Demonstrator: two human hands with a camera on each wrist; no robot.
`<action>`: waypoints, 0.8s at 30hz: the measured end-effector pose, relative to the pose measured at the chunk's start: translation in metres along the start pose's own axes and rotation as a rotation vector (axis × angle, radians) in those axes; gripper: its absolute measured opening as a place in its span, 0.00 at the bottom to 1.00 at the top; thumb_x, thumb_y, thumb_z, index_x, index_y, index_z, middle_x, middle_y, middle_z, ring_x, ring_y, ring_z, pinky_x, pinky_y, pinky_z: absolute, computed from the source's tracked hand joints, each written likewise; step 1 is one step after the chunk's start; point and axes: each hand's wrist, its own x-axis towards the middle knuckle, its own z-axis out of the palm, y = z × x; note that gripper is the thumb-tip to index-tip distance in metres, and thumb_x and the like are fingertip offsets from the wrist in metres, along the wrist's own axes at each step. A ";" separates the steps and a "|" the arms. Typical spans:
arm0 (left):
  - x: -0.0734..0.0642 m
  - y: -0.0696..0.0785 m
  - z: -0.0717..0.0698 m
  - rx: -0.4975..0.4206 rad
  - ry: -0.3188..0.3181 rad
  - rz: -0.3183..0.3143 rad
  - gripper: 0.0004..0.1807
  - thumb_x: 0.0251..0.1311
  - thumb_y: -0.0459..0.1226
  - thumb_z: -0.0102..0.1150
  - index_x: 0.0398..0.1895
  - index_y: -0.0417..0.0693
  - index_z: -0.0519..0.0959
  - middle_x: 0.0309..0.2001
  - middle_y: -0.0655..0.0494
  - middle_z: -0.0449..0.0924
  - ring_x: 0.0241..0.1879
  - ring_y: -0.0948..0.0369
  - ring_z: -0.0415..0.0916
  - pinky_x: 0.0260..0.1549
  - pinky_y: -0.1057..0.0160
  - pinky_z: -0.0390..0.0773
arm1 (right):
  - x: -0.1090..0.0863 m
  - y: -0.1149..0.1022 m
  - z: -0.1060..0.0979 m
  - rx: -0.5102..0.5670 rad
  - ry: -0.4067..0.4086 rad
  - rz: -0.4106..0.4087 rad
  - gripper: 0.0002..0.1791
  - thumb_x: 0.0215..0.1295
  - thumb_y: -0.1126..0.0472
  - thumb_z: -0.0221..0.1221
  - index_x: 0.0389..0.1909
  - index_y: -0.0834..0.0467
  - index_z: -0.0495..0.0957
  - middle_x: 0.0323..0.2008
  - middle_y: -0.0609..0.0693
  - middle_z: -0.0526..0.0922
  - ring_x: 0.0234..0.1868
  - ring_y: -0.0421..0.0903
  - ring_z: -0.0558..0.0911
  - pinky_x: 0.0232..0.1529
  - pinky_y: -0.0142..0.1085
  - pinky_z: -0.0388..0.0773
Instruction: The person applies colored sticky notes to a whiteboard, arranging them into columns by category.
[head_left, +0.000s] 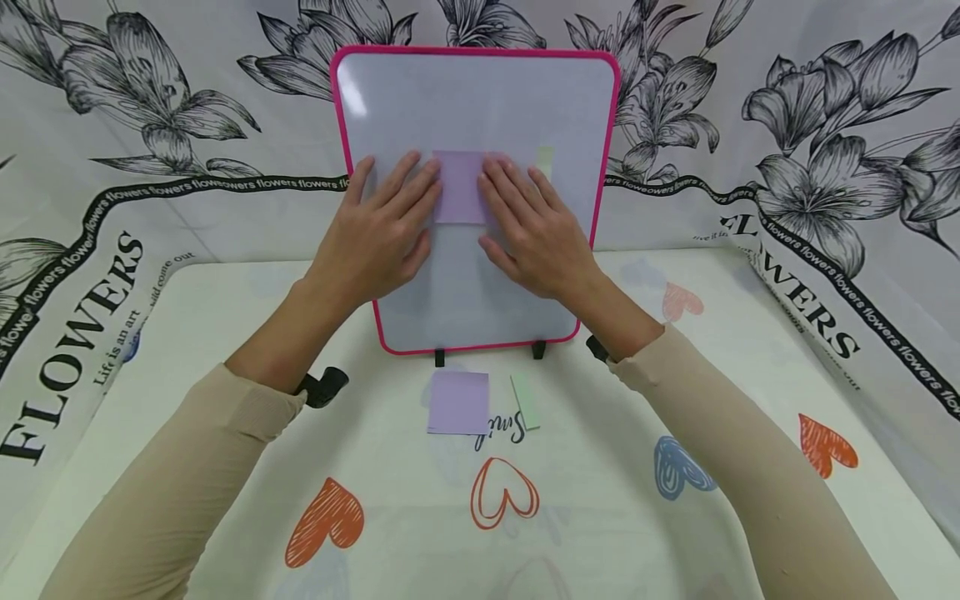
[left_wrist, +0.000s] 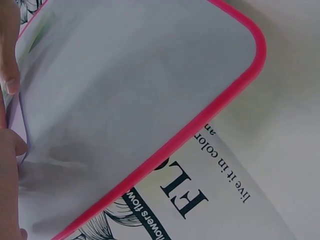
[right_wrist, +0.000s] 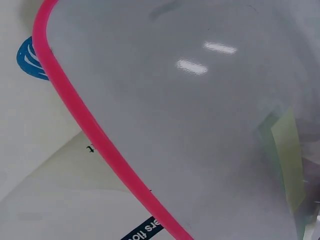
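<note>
A whiteboard [head_left: 465, 100] with a pink frame stands tilted on the table. On its middle lies a purple sticky note [head_left: 459, 187]. My left hand [head_left: 382, 225] rests on the board, its fingertips at the note's left edge. From the other side my right hand [head_left: 536, 221] touches the note's right edge with straight fingers. A narrow green sticky note [head_left: 545, 160] is on the board just behind the right fingers; in the right wrist view this green note [right_wrist: 288, 160] stands partly off the surface. The left wrist view shows only part of the left hand [left_wrist: 10, 175] at its edge.
In front of the board, a purple sticky note pad [head_left: 458, 403] and a slim green pad [head_left: 526, 402] lie on the tablecloth [head_left: 420, 533], printed with hearts. Black feet [head_left: 439, 358] show under the board's lower edge. A flower-printed cloth [head_left: 675, 50] hangs behind.
</note>
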 end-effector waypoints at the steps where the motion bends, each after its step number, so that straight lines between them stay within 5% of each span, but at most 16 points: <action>1: 0.000 0.000 0.000 0.002 -0.004 -0.001 0.33 0.66 0.42 0.53 0.73 0.40 0.65 0.74 0.44 0.59 0.76 0.49 0.50 0.72 0.39 0.45 | 0.000 0.000 0.000 0.003 0.001 -0.001 0.38 0.74 0.43 0.46 0.76 0.63 0.55 0.77 0.57 0.54 0.79 0.50 0.48 0.77 0.44 0.37; 24: -0.015 0.011 0.006 0.011 -0.013 0.045 0.33 0.65 0.41 0.55 0.72 0.38 0.66 0.73 0.44 0.62 0.75 0.49 0.53 0.71 0.39 0.49 | -0.021 -0.009 0.005 -0.006 0.007 -0.104 0.36 0.74 0.48 0.49 0.75 0.64 0.58 0.76 0.59 0.57 0.78 0.51 0.51 0.76 0.46 0.42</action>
